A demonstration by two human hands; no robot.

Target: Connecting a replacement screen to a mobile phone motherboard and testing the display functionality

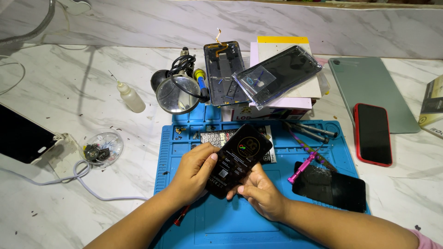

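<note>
Both my hands hold a black phone screen panel [239,157] with a printed protective film above the blue work mat [221,226]. My left hand [194,173] grips its left edge, thumb on the front face. My right hand [259,193] pinches its lower right corner from below. The panel tilts up toward the right. A red-handled tool [181,215] lies on the mat under my left wrist, partly hidden.
A cracked black screen [330,186] and a pink tool [302,168] lie on the mat's right; screwdrivers [311,131] behind. A red-cased phone [373,133], green tablet [371,90], bagged phone part [277,74], phone frame [224,69], magnifier [177,93], dropper bottle [130,97] and parts dish [101,147] surround it.
</note>
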